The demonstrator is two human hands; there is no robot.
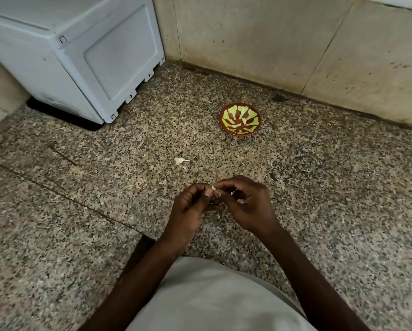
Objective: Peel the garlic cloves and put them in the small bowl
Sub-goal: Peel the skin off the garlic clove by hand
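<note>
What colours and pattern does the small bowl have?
The small bowl is reddish-brown with light green petal-like patches; the head view shows it.

left hand [190,206] pinching grip | right hand [245,204] fingers curled, touching

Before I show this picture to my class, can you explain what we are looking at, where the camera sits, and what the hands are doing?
No machine here: a person wears one camera on the head, looking down at their own hands. The left hand and right hand meet over a speckled stone floor, pinching a small pale garlic clove between them. Farther off stands a small red and green bowl; whether it holds anything, I cannot tell. Pale peel scraps lie between bowl and hands. A white appliance stands at the back left.
</note>
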